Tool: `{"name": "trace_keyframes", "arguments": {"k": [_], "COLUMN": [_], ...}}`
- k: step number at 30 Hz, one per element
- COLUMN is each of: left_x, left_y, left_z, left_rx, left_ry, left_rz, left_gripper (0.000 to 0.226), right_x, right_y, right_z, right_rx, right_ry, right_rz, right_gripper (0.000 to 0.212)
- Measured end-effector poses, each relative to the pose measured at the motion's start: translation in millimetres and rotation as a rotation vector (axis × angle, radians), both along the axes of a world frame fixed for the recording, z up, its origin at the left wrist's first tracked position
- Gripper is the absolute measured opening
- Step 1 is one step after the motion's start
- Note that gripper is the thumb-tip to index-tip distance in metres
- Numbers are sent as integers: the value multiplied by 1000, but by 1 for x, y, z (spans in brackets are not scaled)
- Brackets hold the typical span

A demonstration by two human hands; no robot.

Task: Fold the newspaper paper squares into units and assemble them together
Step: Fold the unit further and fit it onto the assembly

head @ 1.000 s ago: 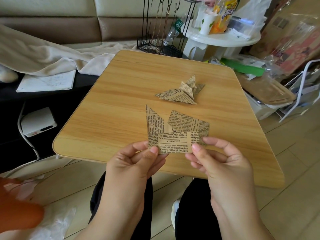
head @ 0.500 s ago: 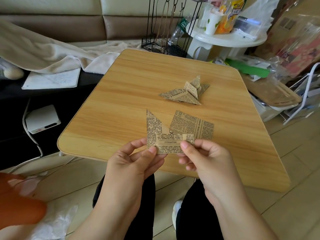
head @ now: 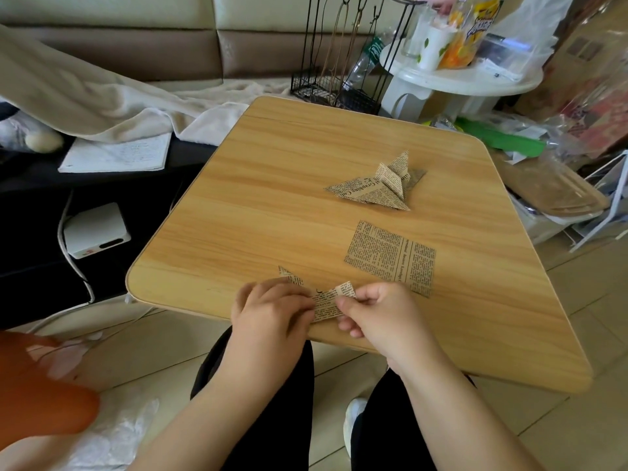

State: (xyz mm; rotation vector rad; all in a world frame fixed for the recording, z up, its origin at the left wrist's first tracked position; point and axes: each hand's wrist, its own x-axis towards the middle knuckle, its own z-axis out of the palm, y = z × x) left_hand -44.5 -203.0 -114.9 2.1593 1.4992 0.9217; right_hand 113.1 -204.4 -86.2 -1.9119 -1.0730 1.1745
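Note:
A half-folded newspaper unit [head: 325, 304] lies on the wooden table [head: 272, 205] near its front edge. My left hand [head: 272, 311] covers its left part with curled fingers, and one paper tip sticks out behind the knuckles. My right hand [head: 377, 309] pinches the unit's right flap between thumb and forefinger. A flat newspaper square [head: 390, 258] lies just behind my right hand. Further back sit assembled folded units [head: 377, 186] with pointed flaps.
A black wire rack [head: 339, 56] and a white round stand [head: 465, 79] with cups and packets stand behind the table. At the right are plastic bags and a tray [head: 550, 192]. A white box [head: 97, 231] with a cable sits at the left.
The unit went from held up in the air to down on the table. The right flap is now folded over, and the flat square behind it is fully uncovered.

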Motion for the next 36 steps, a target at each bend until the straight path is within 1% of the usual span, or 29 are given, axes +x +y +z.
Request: {"name": "trace_keyframes", "arguments": {"k": [2,3,5,8,9,10,12,13,15,17,21,23,26,28,30,33,36], "left_x": [0,0,1,1,1,1,2,1,1,1,0,0,-1,0,1,2,2], "left_y": [0,0,0,-1,0,0,0,0,1,0,2,3,4,4,3,2,3], "left_z": [-6,-7,-9,-10,-11,-12,-13,-14,-15,-16,-15,-13,-10,-10,-9,-7,-8], "left_rx": [-13,-15,-16,-6,-2,-1,1,4,4,-6,-16,-36,-51,-80,-87,-112,-128], "left_ry": [-10,-11,-16,-45,-45,-43,-38,-40,-39,-30,-45,-79,-84,-65,-36,-1,11], "left_rz": [44,61,79,100,100,97,94,91,85,87,93,95,92,99,114,133,123], "left_gripper": [28,28,28,27,27,27,27,27,27,26,12,8,1,10,14,15,13], "right_x": [-1,-1,1,8,10,10,8,4,0,1,8,10,6,1,-6,-14,-17], "right_y": [-1,-2,-4,-9,-11,-13,-18,-21,-29,-36,-41,-40,-34,-28,-22,-15,-12], "right_z": [0,1,0,2,2,1,-2,-5,-16,-26,-32,-29,-27,-26,-25,-24,-18], "right_rx": [17,39,100,135,181,287,544,614,661,673,735,748,714,649,563,462,288], "right_ry": [-25,-65,-260,-644,-719,-755,-732,-714,-706,-700,-701,-661,-577,-507,-471,-548,-623], "right_rz": [4,1,8,52,67,92,212,300,463,538,564,548,472,378,302,229,204], "right_gripper": [9,11,16,25,25,22,13,15,25,29,30,27,22,16,9,20,25]}}
